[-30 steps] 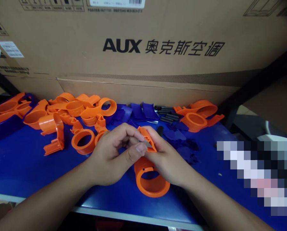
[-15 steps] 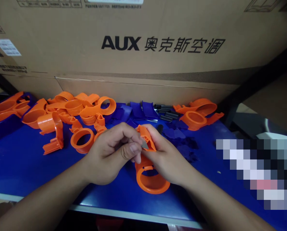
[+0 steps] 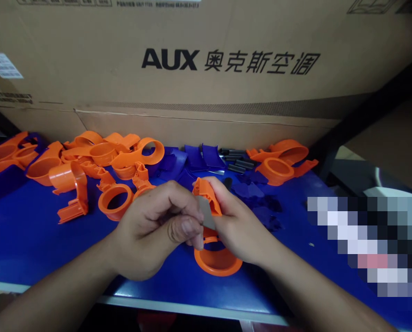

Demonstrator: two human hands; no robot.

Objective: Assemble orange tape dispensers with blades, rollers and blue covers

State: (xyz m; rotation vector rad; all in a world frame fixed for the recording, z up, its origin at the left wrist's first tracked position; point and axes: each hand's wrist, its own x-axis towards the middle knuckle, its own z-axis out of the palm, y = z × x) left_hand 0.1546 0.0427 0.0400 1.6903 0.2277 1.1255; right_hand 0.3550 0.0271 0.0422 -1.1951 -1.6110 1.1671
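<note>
In my right hand [image 3: 240,226] is an orange plastic tape dispenser [image 3: 217,263], its ring pointing down toward me and its hollow head up between my fingers. My left hand [image 3: 160,230] is closed in a pinch on a thin, flat grey blade-like plate [image 3: 206,213]. The plate lies just below the dispenser's head, in front of its body; I cannot tell whether they touch. My left fingertips hide the plate's left edge, and my right hand covers much of the dispenser's side.
More orange tape dispensers [image 3: 115,202] lie in a pile at the left, others [image 3: 278,170] at the back right. Behind my hands are curved blue pieces [image 3: 211,157], black tubes [image 3: 242,163] and dark blue scraps [image 3: 249,190]. A large cardboard box [image 3: 206,92] stands behind the blue table [image 3: 53,240].
More of the grey plate now shows between my hands, lower against the dispenser. My left hand has shifted slightly down and left. The dispenser's head has turned a little.
</note>
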